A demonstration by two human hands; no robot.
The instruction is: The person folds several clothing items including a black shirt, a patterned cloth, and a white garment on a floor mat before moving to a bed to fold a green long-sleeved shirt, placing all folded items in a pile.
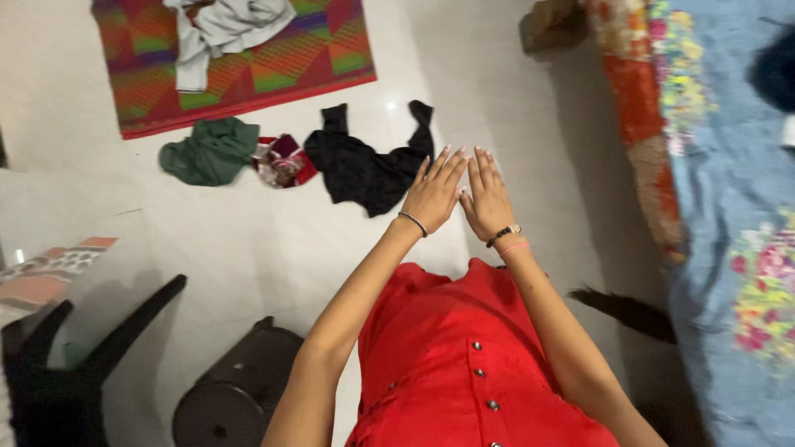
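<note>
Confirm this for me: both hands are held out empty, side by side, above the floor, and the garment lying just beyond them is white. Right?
Not quite. The head view shows the left hand and right hand empty and side by side, but the garment just beyond them on the floor is black, not white.

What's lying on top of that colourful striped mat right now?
A crumpled grey-white garment lies on the mat, near its top edge. Whatever is beneath the garment is covered. Both hands are empty, away from it.

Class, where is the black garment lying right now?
In the head view, the crumpled black cloth garment lies on the pale tiled floor, left of both raised hands, beside a small maroon cloth bundle.
</note>
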